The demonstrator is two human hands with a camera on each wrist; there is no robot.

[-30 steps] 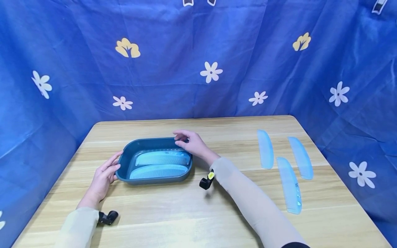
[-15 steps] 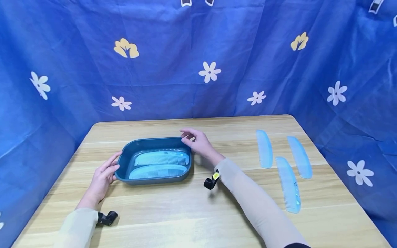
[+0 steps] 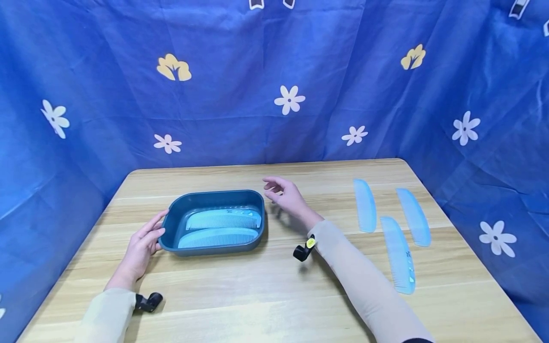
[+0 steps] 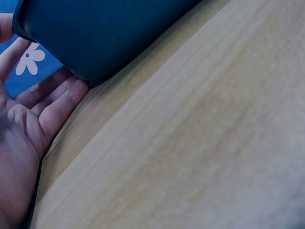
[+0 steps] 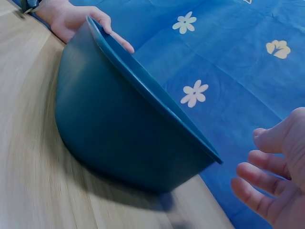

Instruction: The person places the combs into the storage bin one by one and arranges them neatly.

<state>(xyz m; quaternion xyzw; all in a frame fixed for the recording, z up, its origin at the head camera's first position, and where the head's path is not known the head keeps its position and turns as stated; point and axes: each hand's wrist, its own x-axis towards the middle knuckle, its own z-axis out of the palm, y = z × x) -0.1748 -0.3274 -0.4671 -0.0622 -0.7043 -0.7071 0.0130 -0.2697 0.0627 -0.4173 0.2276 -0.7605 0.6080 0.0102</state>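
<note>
A dark teal plastic basin [image 3: 212, 248] stands at the left of the table. Inside it lie two light-blue combs, an upper comb [image 3: 223, 219] and a lower comb [image 3: 218, 237], side by side. My left hand [image 3: 140, 247] rests spread against the basin's left end. In the left wrist view its fingertips [image 4: 78, 88] touch the lower outer wall. My right hand [image 3: 288, 196] is off the basin's right end, fingers loosely bent and holding nothing. The right wrist view shows a gap between that hand [image 5: 281, 167] and the basin's rim.
Three more light-blue combs lie at the right of the wooden table [image 3: 240, 300]: one comb [image 3: 365, 206], a second comb [image 3: 413, 216] and a nearer comb [image 3: 399, 255]. A blue patterned curtain [image 3: 240, 119] surrounds the back and sides.
My right hand has drawn away from the basin's far right rim, moving to the right. The left hand stays at the left end, and the combs have not moved.
</note>
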